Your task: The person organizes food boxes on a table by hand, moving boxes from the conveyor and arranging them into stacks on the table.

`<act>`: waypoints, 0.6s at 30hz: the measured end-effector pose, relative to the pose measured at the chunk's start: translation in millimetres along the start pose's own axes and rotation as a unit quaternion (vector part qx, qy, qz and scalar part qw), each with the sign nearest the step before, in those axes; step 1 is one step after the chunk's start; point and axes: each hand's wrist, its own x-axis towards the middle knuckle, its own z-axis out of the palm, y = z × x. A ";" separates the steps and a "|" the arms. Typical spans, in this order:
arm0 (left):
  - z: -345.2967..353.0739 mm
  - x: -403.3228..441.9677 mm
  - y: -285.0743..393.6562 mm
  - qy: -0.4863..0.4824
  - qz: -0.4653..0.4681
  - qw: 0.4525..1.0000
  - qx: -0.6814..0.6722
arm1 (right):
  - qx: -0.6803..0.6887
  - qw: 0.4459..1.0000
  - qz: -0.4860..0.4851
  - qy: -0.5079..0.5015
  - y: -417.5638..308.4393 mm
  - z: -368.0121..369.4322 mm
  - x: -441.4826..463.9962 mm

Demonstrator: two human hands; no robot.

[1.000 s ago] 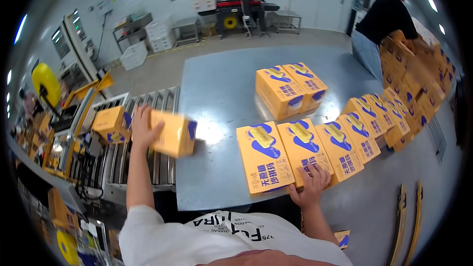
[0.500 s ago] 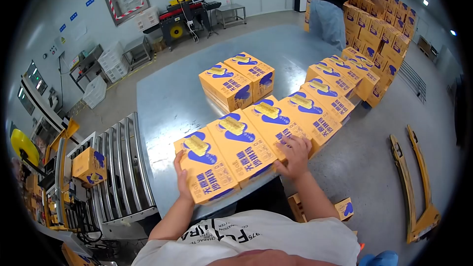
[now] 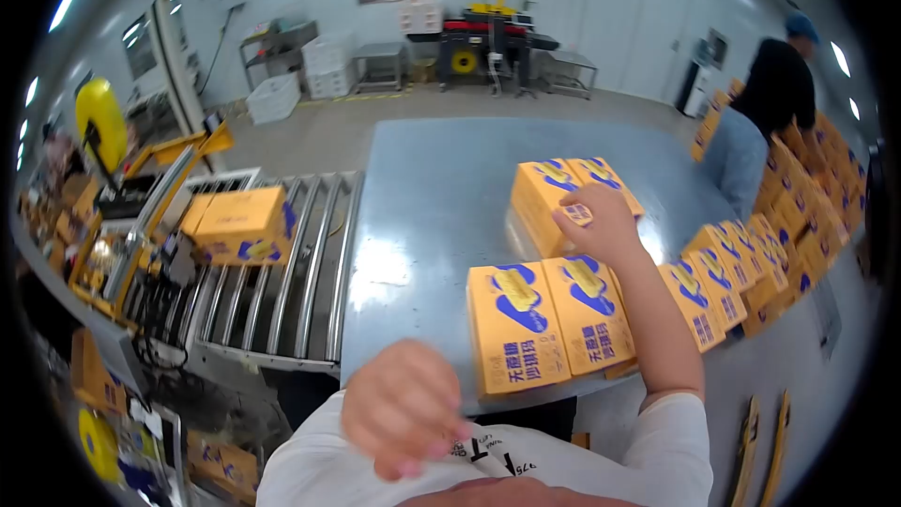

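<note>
My right hand [image 3: 605, 222] reaches forward over a pair of orange cartons [image 3: 542, 202] with blue and yellow print. Its thumb and fingers are apart and loosely bent; whether they touch the carton top I cannot tell. My left hand [image 3: 404, 404] is raised in front of my chest, near the table's front edge, smeared by motion. Nothing shows in it. A row of like cartons [image 3: 511, 333] stands along the near right side of the grey table [image 3: 422, 188], partly hidden by my right forearm.
Orange cartons [image 3: 242, 225] sit on the roller conveyor [image 3: 310, 277] to the left, beside a yellow-framed machine [image 3: 155, 225]. At right, a person in a black top [image 3: 779, 84] stands by stacked cartons [image 3: 826, 188]. Yellow forks [image 3: 760, 451] lie on the floor.
My view has turned left. Both hands have left the near row of cartons: the right now over the back pair, the left raised before my chest. More of the cartons on the conveyor shows.
</note>
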 end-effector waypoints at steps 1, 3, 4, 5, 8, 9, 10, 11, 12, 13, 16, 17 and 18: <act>23.7 -1.8 -1.6 0.125 0.103 0.986 0.036 | 0.004 1.000 -0.004 -0.029 -2.0 19.7 24.4; 41.6 -7.5 1.6 0.271 0.236 0.926 0.117 | 0.010 0.996 -0.010 -0.084 -6.9 62.8 66.1; 42.4 -11.0 4.4 0.298 0.266 0.902 0.164 | 0.008 0.994 -0.004 -0.113 -9.9 82.9 81.2; 42.5 -15.0 7.8 0.323 0.296 0.874 0.210 | 0.006 0.990 0.001 -0.142 -14.2 103.9 95.5; 62.4 -16.7 24.4 0.417 0.206 0.863 0.196 | 0.031 0.974 0.005 -0.224 -13.2 179.2 115.5; 63.9 -16.4 25.8 0.456 0.171 0.857 0.171 | 0.043 0.969 0.009 -0.244 -10.6 203.2 118.5; 57.4 -21.5 24.9 0.450 0.195 0.850 0.190 | 0.027 0.971 -0.022 -0.235 -8.1 227.5 111.4; 48.8 -29.3 23.1 0.444 0.217 0.845 0.204 | 0.010 0.974 -0.051 -0.222 -4.1 248.1 98.0; 43.6 -31.1 21.1 0.452 0.221 0.839 0.207 | -0.009 0.975 -0.078 -0.208 -5.3 258.1 92.4; 38.5 -33.6 19.2 0.460 0.224 0.833 0.211 | -0.020 0.962 -0.091 -0.257 -0.8 264.5 93.8; 42.9 -15.3 15.4 0.527 0.180 0.806 0.201 | 0.000 0.931 -0.083 -0.356 -9.9 247.3 89.4; 45.4 -11.1 12.9 0.545 0.168 0.796 0.201 | 0.040 0.934 -0.057 -0.351 -15.8 242.5 89.3; 45.2 -11.0 12.4 0.557 0.158 0.791 0.197 | 0.079 0.936 -0.033 -0.342 -19.0 239.6 91.2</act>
